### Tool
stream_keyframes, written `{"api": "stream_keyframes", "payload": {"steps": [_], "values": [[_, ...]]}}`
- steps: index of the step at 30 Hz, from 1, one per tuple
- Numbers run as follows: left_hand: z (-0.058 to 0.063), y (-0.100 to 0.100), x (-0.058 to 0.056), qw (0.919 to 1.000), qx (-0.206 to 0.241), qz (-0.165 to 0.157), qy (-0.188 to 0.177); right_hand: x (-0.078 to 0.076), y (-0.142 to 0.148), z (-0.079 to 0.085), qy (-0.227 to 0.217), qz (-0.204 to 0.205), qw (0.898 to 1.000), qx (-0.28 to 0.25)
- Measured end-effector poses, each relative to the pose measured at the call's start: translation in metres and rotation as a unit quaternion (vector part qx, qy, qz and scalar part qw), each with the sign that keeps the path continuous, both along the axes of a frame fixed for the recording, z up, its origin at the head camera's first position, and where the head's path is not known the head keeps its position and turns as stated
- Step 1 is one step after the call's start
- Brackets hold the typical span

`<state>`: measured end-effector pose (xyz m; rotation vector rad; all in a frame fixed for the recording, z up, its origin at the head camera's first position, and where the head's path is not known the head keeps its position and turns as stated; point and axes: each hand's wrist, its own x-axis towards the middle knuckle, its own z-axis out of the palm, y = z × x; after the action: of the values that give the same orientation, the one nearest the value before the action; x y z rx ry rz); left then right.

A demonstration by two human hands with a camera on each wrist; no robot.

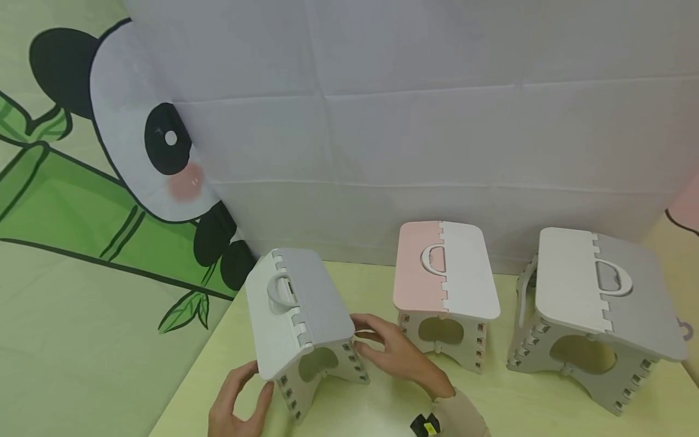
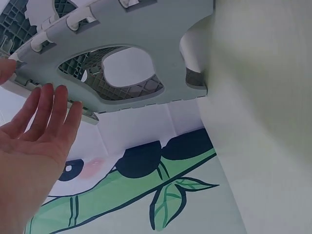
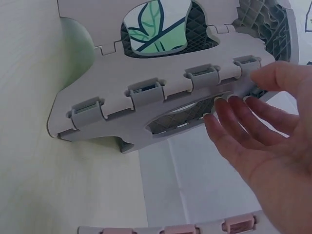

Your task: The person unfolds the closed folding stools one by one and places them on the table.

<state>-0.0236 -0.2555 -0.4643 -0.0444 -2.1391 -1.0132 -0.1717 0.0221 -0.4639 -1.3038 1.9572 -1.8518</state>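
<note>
A small folding step stool (image 1: 297, 303) with a white and grey top stands at the left of the table. Its two top halves slope down from the middle seam like a low roof, and a loop handle (image 1: 281, 290) sits on the white half. My left hand (image 1: 237, 400) is at the white half's front corner, thumb spread from the fingers. In the left wrist view its fingers (image 2: 57, 105) reach up straight along the stool's edge. My right hand (image 1: 395, 352) is at the grey half's front corner; the right wrist view shows its loosely bent fingers (image 3: 234, 117) beside the hinged side.
A pink and white folding stool (image 1: 469, 267) stands right of the right hand. Farther right is a larger white and grey stool (image 1: 568, 279). A pale cloth wall (image 1: 382, 139) rises behind the yellow-green table (image 1: 377, 409), with a panda print (image 1: 125, 109) at left.
</note>
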Motion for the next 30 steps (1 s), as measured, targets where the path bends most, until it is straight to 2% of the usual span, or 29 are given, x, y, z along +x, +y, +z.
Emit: {"api": "stream_keyframes", "payload": {"steps": [10,14,17,23,30], "values": [[0.007,-0.007,-0.004,0.9957,-0.048,-0.001,0.079,0.001,-0.002,0.014,0.030,-0.045,0.998,-0.007],[0.015,-0.006,-0.006,0.9935,-0.051,0.008,0.102,0.001,-0.003,0.020,0.042,-0.059,0.997,-0.004],[0.023,-0.003,-0.006,0.9909,-0.057,0.008,0.121,0.001,-0.003,0.025,0.067,-0.077,0.995,0.004],[0.036,0.003,-0.006,0.9895,-0.062,0.010,0.130,0.003,-0.003,0.036,0.111,-0.118,0.986,0.034],[0.041,0.004,-0.008,0.9885,-0.064,0.004,0.137,0.006,-0.004,0.049,0.149,-0.118,0.981,0.031]]}}
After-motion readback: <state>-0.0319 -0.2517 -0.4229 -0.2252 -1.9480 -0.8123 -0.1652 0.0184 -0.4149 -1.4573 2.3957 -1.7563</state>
